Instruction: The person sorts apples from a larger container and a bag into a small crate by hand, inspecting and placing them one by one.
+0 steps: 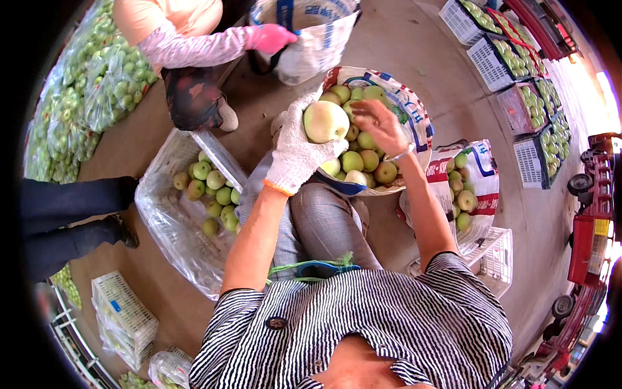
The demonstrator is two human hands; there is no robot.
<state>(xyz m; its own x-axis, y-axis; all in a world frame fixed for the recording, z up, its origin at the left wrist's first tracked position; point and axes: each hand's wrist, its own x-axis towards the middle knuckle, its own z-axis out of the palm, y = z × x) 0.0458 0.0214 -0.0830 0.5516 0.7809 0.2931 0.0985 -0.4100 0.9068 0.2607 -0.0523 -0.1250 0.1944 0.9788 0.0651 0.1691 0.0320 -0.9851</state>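
Note:
My left hand [297, 150], in a white knit glove with an orange cuff, holds a large pale green apple [325, 122] above my knees. Bare and with its fingers apart, my right hand [381, 127] hovers over a round woven bag [413, 104] just right of that apple. Several green apples [370, 160], some with a reddish blush, fill the bag. On my left stands a crate lined with clear plastic [165, 204], with several green apples [216, 182] gathered at its far right side. Nothing shows between the right hand's fingers.
Across from me sits a person with a pink-gloved hand [272, 39] at a white woven bag [311, 56]. Another person's dark trouser legs [77, 204] stand at left. A second apple bag [478, 194] rests beside a white crate [498, 260]. Bagged apples [92, 92] and filled crates [493, 63] flank the floor.

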